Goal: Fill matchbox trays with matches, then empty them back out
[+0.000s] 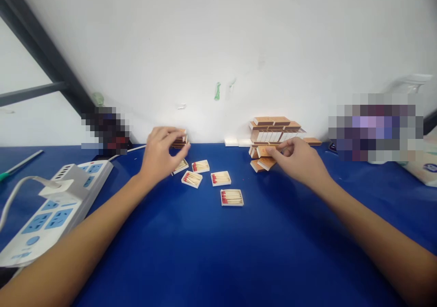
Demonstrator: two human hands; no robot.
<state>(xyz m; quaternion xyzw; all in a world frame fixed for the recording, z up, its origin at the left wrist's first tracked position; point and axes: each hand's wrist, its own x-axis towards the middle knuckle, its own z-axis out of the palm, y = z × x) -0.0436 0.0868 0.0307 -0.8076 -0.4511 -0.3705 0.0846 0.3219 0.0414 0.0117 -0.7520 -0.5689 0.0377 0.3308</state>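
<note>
My right hand (293, 156) pinches an orange-brown matchbox (264, 151) between thumb and fingers, just above other matchboxes (257, 166) lying on the blue table. Directly behind it rises a stack of matchboxes (271, 121) against the wall. My left hand (164, 152) hovers with thumb and fingers apart in front of a smaller pile of matchboxes (184, 136), hiding most of it. Several open matchbox trays with red-tipped matches lie between the hands, among them a front tray (232, 197), a middle tray (221, 178) and a tilted tray (191, 179).
White flat pieces (237, 142) lie by the wall. At the left is a white power strip (58, 211) with a plugged-in adapter and cable. A green-handled tool (22, 166) lies beyond it. On the right stands a soft white packet (421, 161) beside a blurred object.
</note>
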